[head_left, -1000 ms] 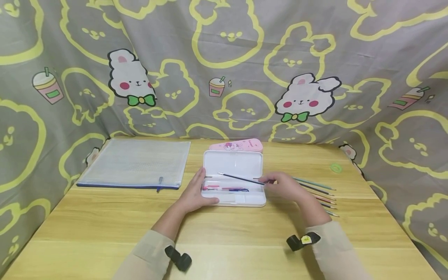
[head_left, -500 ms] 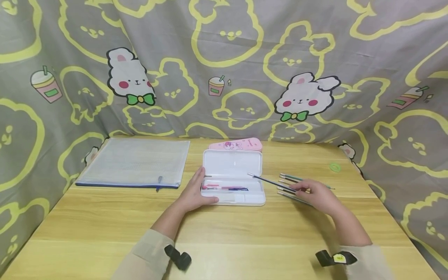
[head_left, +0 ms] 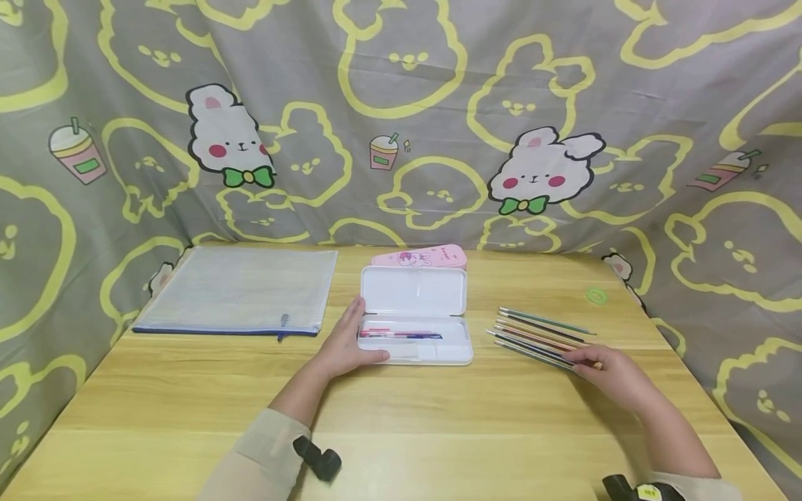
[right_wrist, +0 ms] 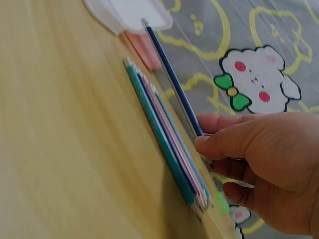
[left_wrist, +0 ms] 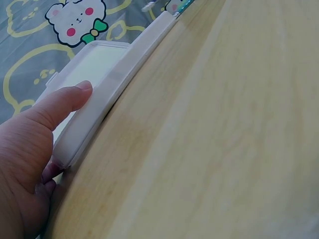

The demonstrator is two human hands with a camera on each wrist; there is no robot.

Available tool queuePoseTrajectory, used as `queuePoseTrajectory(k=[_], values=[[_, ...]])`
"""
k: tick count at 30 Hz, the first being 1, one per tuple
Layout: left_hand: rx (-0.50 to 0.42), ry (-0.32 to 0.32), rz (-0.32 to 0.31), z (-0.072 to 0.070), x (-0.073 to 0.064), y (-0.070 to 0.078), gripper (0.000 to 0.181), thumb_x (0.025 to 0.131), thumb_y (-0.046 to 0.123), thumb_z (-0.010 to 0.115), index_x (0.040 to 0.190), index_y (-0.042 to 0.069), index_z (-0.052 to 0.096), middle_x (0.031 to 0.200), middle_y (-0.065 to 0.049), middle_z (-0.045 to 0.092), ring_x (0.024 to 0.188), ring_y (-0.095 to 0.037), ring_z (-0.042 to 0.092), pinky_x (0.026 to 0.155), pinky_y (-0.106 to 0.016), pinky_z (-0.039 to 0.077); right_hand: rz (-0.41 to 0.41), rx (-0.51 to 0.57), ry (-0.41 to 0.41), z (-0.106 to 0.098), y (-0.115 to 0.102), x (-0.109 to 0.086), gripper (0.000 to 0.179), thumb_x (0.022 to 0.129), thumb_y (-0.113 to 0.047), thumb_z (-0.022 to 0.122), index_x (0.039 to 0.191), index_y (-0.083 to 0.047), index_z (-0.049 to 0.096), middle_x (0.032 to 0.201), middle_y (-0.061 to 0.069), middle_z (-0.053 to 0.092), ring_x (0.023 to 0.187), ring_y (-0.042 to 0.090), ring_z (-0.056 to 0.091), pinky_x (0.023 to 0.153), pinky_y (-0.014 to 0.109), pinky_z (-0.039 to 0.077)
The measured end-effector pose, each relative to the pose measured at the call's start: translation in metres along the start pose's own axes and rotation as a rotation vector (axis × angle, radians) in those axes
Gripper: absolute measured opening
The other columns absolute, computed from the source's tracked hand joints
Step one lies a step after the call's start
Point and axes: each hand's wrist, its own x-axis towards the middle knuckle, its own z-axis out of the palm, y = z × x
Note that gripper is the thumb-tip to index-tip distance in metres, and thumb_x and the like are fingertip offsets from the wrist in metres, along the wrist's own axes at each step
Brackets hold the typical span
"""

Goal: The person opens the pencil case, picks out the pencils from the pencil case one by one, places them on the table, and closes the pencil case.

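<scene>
An opened white pencil case (head_left: 414, 280) stands mid-table, lid raised; a red pen and a blue pen (head_left: 407, 335) lie in its base. My left hand (head_left: 341, 350) holds the case by its left end, its thumb (left_wrist: 75, 97) on the front wall and fingers round the end. To the right, my right hand (head_left: 614, 376) pinches a dark blue pencil (right_wrist: 172, 77) near its point, between thumb and forefinger. That pencil hangs above a row of several pencils (head_left: 539, 327) on the table, its eraser end towards the case.
Behind the white case lies a pink pencil case (head_left: 432, 256) with a rabbit print. A mesh zip pouch (head_left: 241, 289) with a blue zip edge is at the left. A small green ring (head_left: 596, 296) lies at the back right. A patterned curtain (head_left: 301, 139) borders the table.
My right hand, holding the dark blue pencil, has moved right and nearer me, from over the white case to over the pencil row. The left hand stays on the case.
</scene>
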Motion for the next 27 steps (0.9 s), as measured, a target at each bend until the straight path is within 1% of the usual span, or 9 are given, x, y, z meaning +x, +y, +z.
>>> queuePoseTrajectory(k=[2, 5, 6, 9, 11, 13, 18, 23, 27], values=[[0.003, -0.001, -0.004, 0.0, 0.0, 0.0, 0.124, 0.07, 0.043, 0.085, 0.157, 0.006, 0.005, 0.166, -0.013, 0.002, 0.153, -0.034, 0.005, 0.124, -0.052, 0.013, 0.018, -0.011, -0.012, 0.0, 0.004, -0.004, 0.022, 0.093, -0.01, 0.063, 0.112, -0.01, 0.073, 0.12, 0.019, 0.067, 0.1, 0.022, 0.061, 0.075, 0.033, 0.051], [0.007, -0.001, -0.007, 0.0, 0.0, 0.001, 0.125, 0.07, 0.043, 0.085, 0.157, 0.006, 0.005, 0.166, -0.013, 0.002, 0.153, -0.034, 0.005, 0.124, -0.052, 0.013, 0.037, -0.013, -0.025, 0.001, 0.01, -0.008, 0.021, 0.092, -0.009, 0.063, 0.111, -0.009, 0.073, 0.122, 0.024, 0.066, 0.108, 0.038, 0.062, 0.08, 0.046, 0.053], [0.009, 0.0, -0.008, 0.0, 0.0, 0.0, 0.125, 0.07, 0.043, 0.085, 0.157, 0.006, 0.005, 0.166, -0.014, 0.002, 0.153, -0.035, 0.005, 0.124, -0.052, 0.013, 0.037, -0.014, -0.027, 0.001, 0.011, -0.01, 0.02, 0.092, -0.009, 0.063, 0.11, -0.008, 0.073, 0.121, 0.024, 0.066, 0.11, 0.041, 0.061, 0.083, 0.05, 0.053], [0.011, 0.001, -0.009, 0.0, 0.0, 0.001, 0.124, 0.07, 0.044, 0.085, 0.157, 0.006, 0.005, 0.166, -0.014, 0.002, 0.153, -0.034, 0.005, 0.124, -0.052, 0.013, 0.043, -0.005, -0.031, 0.002, 0.014, -0.013, 0.02, 0.092, -0.008, 0.063, 0.11, -0.007, 0.073, 0.12, 0.025, 0.066, 0.111, 0.046, 0.06, 0.086, 0.058, 0.052], [0.01, 0.002, -0.01, 0.0, 0.0, 0.001, 0.124, 0.07, 0.043, 0.085, 0.157, 0.006, 0.005, 0.166, -0.014, 0.002, 0.153, -0.034, 0.005, 0.124, -0.052, 0.013, 0.043, 0.0, -0.028, 0.003, 0.016, -0.014, 0.021, 0.091, -0.008, 0.063, 0.109, -0.006, 0.073, 0.119, 0.024, 0.067, 0.112, 0.047, 0.06, 0.089, 0.061, 0.05], [0.004, 0.002, -0.01, 0.0, 0.0, 0.002, 0.124, 0.07, 0.042, 0.085, 0.157, 0.006, 0.005, 0.166, -0.013, 0.002, 0.153, -0.034, 0.004, 0.124, -0.052, 0.013, 0.042, 0.0, -0.025, 0.005, 0.017, -0.015, 0.021, 0.091, -0.007, 0.063, 0.109, -0.006, 0.073, 0.118, 0.023, 0.068, 0.112, 0.045, 0.061, 0.09, 0.06, 0.05], [0.004, 0.001, -0.005, 0.0, 0.0, 0.002, 0.124, 0.07, 0.042, 0.085, 0.157, 0.005, 0.005, 0.166, -0.014, 0.002, 0.153, -0.034, 0.004, 0.124, -0.052, 0.013, 0.042, -0.022, -0.013, 0.008, 0.018, -0.016, 0.02, 0.09, -0.006, 0.064, 0.107, -0.008, 0.074, 0.114, 0.018, 0.071, 0.109, 0.039, 0.063, 0.09, 0.055, 0.053], [0.011, -0.002, -0.007, 0.0, -0.001, 0.002, 0.124, 0.07, 0.042, 0.085, 0.157, 0.005, 0.005, 0.166, -0.014, 0.002, 0.153, -0.034, 0.004, 0.124, -0.052, 0.012, 0.052, -0.013, -0.019, 0.009, 0.021, -0.015, 0.019, 0.09, -0.007, 0.064, 0.106, -0.008, 0.074, 0.114, 0.02, 0.07, 0.11, 0.043, 0.062, 0.09, 0.058, 0.051], [0.008, 0.0, -0.006, -0.001, -0.001, 0.003, 0.124, 0.07, 0.041, 0.085, 0.157, 0.005, 0.005, 0.166, -0.014, 0.002, 0.153, -0.034, 0.004, 0.124, -0.052, 0.013, 0.056, -0.014, -0.023, 0.01, 0.022, -0.014, 0.019, 0.09, -0.007, 0.064, 0.106, -0.008, 0.074, 0.114, 0.019, 0.07, 0.109, 0.042, 0.063, 0.09, 0.056, 0.052]])
